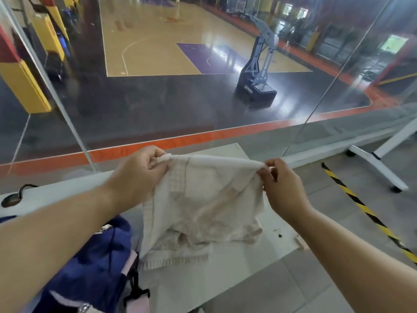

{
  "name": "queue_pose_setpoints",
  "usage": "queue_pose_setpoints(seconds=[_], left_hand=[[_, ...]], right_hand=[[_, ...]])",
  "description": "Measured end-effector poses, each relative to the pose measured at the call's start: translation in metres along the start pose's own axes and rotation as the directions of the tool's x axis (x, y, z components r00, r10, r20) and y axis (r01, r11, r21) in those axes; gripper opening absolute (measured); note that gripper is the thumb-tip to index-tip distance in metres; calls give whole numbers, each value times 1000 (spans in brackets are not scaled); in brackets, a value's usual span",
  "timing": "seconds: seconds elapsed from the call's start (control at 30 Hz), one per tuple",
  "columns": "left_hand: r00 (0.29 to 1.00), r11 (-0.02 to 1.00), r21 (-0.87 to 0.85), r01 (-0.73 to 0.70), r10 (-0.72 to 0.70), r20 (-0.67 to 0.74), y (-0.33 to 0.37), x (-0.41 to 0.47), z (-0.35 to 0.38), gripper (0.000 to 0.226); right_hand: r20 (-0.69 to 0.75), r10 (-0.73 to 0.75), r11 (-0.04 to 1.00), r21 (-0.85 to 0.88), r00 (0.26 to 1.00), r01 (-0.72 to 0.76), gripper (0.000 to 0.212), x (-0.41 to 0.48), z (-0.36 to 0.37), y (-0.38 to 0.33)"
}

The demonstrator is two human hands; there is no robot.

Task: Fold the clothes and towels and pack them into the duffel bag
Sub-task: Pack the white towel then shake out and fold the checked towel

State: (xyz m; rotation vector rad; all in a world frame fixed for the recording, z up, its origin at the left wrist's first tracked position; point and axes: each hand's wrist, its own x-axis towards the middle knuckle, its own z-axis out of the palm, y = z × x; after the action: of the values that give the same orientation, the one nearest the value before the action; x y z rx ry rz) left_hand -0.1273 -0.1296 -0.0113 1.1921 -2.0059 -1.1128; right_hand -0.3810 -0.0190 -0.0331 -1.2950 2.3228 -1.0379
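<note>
A cream white towel (203, 204) hangs in the air over the white table (237, 263), its lower edge bunched on the tabletop. My left hand (140, 170) grips the towel's upper left corner. My right hand (282, 188) pinches the upper right corner, so the top edge is stretched between both hands. A blue garment (94, 267) lies at the lower left, on or in a pink bag (135, 301) with black straps; how much of the bag is there is hidden.
A glass wall (203, 98) stands just beyond the table, with a basketball court and hoop base (257, 86) behind it. A black and yellow floor strip (361, 211) and a white stand leg (379, 172) lie to the right. A dark cable port (11, 199) sits far left.
</note>
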Motion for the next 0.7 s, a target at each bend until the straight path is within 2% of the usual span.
queue_pose_setpoints(seconds=[0.1,0.2,0.3,0.4,0.47,0.53,0.6,0.7], left_hand=[[999,999,35,1,0,-39,19,-8,4,10],[996,995,94,17,-8,-93,19,-9,6,15],[978,981,178,81,-44,-204,4,-4,2,18],[958,962,239,135,-66,-279,-12,1,-1,35],[974,932,338,129,-56,-217,-20,0,4,42],[993,891,449,70,-18,-119,-26,-5,18,34],[1000,881,472,-28,23,17,-33,-11,37,22],[960,883,461,-83,-53,274,-41,-25,75,11]], right_hand=[[-36,11,1000,5,999,-11,7,-7,-22,3],[-8,55,998,5,998,-55,8,-11,-27,6],[144,166,985,21,975,-171,35,-19,-18,11],[295,244,970,-83,924,-230,48,-30,-4,23],[377,301,950,-202,876,-239,47,-38,2,30],[423,377,907,-349,824,-236,47,-45,7,36],[397,416,874,-424,818,-239,49,-49,13,44],[374,426,866,-432,824,-252,50,-48,26,56]])
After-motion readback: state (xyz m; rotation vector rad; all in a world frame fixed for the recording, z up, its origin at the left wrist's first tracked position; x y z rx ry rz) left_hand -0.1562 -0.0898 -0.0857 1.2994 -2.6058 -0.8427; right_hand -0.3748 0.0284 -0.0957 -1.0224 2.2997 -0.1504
